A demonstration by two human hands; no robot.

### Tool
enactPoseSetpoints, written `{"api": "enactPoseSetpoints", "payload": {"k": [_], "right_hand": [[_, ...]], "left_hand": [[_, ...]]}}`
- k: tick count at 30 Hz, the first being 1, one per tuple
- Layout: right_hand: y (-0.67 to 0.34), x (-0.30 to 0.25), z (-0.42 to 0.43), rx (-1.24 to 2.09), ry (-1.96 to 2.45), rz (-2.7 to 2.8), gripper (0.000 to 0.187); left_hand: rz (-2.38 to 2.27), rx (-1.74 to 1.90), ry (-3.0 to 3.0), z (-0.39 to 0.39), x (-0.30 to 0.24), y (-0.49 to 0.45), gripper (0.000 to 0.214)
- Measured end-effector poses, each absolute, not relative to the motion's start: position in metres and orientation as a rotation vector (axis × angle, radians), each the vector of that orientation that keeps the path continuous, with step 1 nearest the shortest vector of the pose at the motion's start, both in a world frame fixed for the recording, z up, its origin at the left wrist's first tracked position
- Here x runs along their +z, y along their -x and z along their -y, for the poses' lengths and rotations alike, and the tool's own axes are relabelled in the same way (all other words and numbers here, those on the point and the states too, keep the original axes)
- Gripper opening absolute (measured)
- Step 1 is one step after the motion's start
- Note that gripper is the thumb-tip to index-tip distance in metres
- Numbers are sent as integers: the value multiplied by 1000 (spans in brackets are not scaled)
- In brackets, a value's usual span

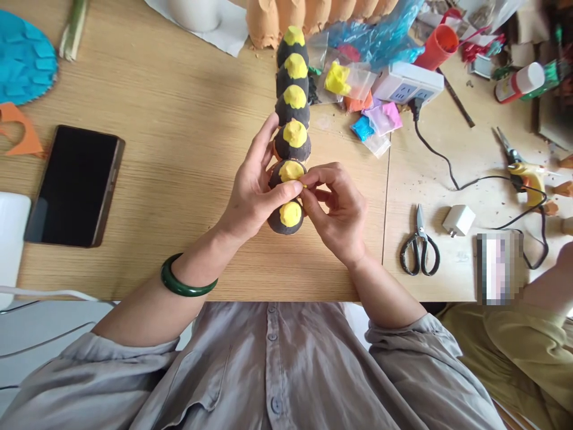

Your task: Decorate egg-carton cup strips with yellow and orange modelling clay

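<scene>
A strip of egg carton cups (292,146), painted black, runs away from me over the wooden table, with a yellow clay cap (295,134) on each cup. My left hand (255,188) grips the strip from the left, its thumb pressing beside the yellow clay on the second-nearest cup. On that cup's right side, my right hand (338,209) pinches a tiny bit of yellow clay (305,186) between thumb and forefinger. The nearest cup's yellow cap (290,214) is in plain view just below my left thumb.
Bags of coloured clay (378,116) and a white power strip (408,82) lie at the back right. Scissors (419,242), a white plug adapter (459,220) and a glue gun (530,176) are on the right. At left lies a black phone (76,185). Another person sits at the right edge.
</scene>
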State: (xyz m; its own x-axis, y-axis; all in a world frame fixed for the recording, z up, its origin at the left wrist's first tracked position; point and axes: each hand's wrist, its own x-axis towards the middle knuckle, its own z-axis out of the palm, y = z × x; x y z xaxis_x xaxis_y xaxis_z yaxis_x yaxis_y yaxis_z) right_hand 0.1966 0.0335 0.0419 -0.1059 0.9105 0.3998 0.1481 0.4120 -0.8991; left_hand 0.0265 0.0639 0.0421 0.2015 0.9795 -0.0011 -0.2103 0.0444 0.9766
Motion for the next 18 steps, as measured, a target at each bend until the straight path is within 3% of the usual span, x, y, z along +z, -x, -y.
{"api": "enactPoseSetpoints", "payload": {"k": [5,18], "right_hand": [[-197,41,-34,776,935,1547,11],[-199,39,-37,662,850,1576,7]], "left_hand": [[-784,1202,-1061,-67,34,-26,90],[-766,1149,-836,-68,35,-17,103]]}}
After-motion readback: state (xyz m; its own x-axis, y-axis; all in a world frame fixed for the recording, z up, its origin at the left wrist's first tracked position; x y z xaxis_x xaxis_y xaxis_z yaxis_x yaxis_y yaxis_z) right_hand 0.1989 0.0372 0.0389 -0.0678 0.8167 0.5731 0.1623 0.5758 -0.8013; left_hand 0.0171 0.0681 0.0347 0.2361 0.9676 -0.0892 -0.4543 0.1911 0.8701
